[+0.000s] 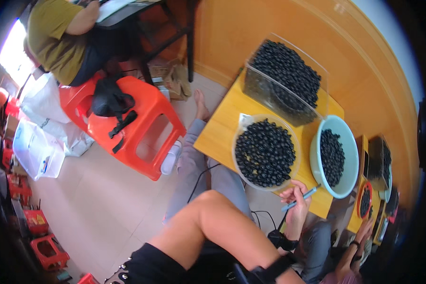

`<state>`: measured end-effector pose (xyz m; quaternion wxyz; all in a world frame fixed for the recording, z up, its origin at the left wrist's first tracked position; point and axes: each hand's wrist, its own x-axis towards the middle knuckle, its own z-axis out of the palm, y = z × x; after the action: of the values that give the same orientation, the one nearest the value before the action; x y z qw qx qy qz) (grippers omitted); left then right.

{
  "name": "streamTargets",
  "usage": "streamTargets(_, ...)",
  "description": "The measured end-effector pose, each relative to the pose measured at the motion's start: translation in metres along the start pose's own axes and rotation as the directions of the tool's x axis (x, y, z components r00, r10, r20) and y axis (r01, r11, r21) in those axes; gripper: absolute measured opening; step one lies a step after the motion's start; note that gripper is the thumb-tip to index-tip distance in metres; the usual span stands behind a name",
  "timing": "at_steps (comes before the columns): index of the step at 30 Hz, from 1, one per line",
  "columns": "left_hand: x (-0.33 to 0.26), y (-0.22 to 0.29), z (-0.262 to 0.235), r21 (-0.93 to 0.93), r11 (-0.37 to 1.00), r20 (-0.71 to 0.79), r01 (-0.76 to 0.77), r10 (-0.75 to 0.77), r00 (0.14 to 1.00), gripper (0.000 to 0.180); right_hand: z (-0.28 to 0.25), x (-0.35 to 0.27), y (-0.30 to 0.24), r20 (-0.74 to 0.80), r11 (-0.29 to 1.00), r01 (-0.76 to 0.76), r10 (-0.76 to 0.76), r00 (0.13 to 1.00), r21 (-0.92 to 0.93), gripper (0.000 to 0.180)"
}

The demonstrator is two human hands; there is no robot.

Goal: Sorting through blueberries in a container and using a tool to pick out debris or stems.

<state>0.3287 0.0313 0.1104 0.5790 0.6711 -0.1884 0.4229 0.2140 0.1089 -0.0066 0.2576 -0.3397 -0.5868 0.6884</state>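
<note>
My right hand (296, 203) is closed around a slim blue-grey pen-like tool (301, 198), just off the near edge of the wooden table. Closest to it is a round clear tub (295, 171) of small, shiny, dark round pieces (265, 151), which look like berries or beads. A pale turquoise basin (348, 173) beside the tub holds more of them. Behind both, a clear rectangular bin (270, 90) is heaped with the same pieces. My left arm (213, 213) is sharply bent across the lower middle; its hand is out of the picture.
The yellow wooden table (222, 128) stands against an orange wall. A red plastic stool (146, 109) at left carries a black strapped item (111, 99). One person (57, 42) sits at far left; another's hands (363, 232) work at a similar table on the right. Dark cables (265, 213) hang below the table.
</note>
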Motion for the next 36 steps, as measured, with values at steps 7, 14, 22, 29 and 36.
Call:
streamTargets(7, -0.077, 0.139, 0.002, 0.079, 0.997, 0.114, -0.002, -0.007, 0.993, 0.031, -0.002, 0.002, -0.004, 0.013, 0.999, -0.009, 0.01, 1.0, -0.037, 0.026)
streamTargets(14, -0.165, 0.218, -0.022, 0.365, 0.883, -0.299, 0.295, -0.189, 0.935, 0.031, -0.006, 0.03, -0.02, 0.11, 0.928, 0.129, -0.097, 0.989, -0.349, 0.026)
streamTargets(22, -0.29, 0.192, -0.011, -0.197, 0.037, -0.827, 0.98, 0.53, -0.186, 0.042, 0.031, 0.079, -0.04, 0.346, 0.319, 0.395, -0.199, 0.917, -0.861, 0.04)
streamTargets(29, -0.314, 0.148, -0.022, -0.064, 0.271, -0.873, 0.96, 0.451, -0.185, 0.042, 0.056, 0.091, -0.013, 0.302, 0.183, 0.316, -0.102, 0.948, -0.931, 0.046)
streamTargets(36, -0.316, 0.148, -0.022, -0.118, 0.341, -0.883, 0.933, 0.394, -0.256, 0.04, 0.069, 0.078, -0.017, 0.49, 0.516, 0.466, -0.1, 0.866, -0.719, 0.047)
